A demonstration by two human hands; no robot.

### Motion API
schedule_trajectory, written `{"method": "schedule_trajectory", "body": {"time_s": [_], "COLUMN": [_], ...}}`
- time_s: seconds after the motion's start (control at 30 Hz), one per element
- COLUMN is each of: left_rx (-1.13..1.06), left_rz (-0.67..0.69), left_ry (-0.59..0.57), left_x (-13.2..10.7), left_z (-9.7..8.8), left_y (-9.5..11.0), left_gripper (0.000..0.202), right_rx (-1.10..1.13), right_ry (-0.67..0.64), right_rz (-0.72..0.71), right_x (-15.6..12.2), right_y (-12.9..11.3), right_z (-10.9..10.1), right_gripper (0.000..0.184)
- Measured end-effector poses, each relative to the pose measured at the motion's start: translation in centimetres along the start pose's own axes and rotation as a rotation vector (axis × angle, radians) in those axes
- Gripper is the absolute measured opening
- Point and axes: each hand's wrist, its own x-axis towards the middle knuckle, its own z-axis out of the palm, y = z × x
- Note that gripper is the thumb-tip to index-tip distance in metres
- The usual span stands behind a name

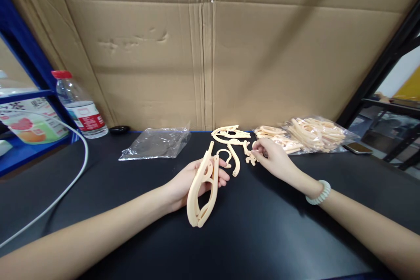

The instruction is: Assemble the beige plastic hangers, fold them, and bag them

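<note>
My left hand (190, 181) is closed around a folded cream plastic hanger piece (203, 192), which hangs down over the black table (131, 210). My right hand (272, 157), with a pale bead bracelet (319, 193) on its wrist, pinches a small cream part (251, 157) lying on the table. Between my hands lie a loose cream hook (225, 155) and curved arm pieces (234, 159). Another hanger piece (229, 133) lies just behind them.
A clear bag of several cream hanger parts (311, 133) lies at the right rear, a phone (359, 148) beside it. An empty clear bag (157, 143) lies left of centre. A water bottle (80, 107), a white cable (65, 183) and a cardboard wall (210, 52) stand behind.
</note>
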Motion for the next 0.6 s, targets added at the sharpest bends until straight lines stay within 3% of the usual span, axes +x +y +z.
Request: {"method": "schedule_trajectory", "body": {"time_s": [0.13,0.23,0.43,0.53,0.6], "left_rx": [0.005,0.006,-0.012,-0.041,-0.057], "left_rz": [-0.003,-0.003,0.011,0.018,0.024], "left_ry": [0.011,0.016,0.031,0.047,0.074], "left_x": [0.0,0.0,0.0,-0.1,-0.2], "left_z": [-0.1,-0.1,-0.1,0.1,0.2], "left_y": [0.0,-0.1,0.0,0.0,0.1], "left_gripper": [0.013,0.013,0.012,0.013,0.015], "right_rx": [-0.146,-0.222,-0.243,-0.223,-0.16], "right_ry": [-0.119,-0.188,-0.205,-0.147,-0.077], "right_rz": [-0.196,-0.226,-0.24,-0.252,-0.335], "right_x": [-0.4,-0.7,-1.6,-2.1,-2.6], "right_y": [-0.9,-1.3,-2.2,-4.2,-6.1], "right_z": [-0.1,0.0,-0.2,-0.9,-1.3], "right_gripper": [0.021,0.021,0.017,0.02,0.025]}}
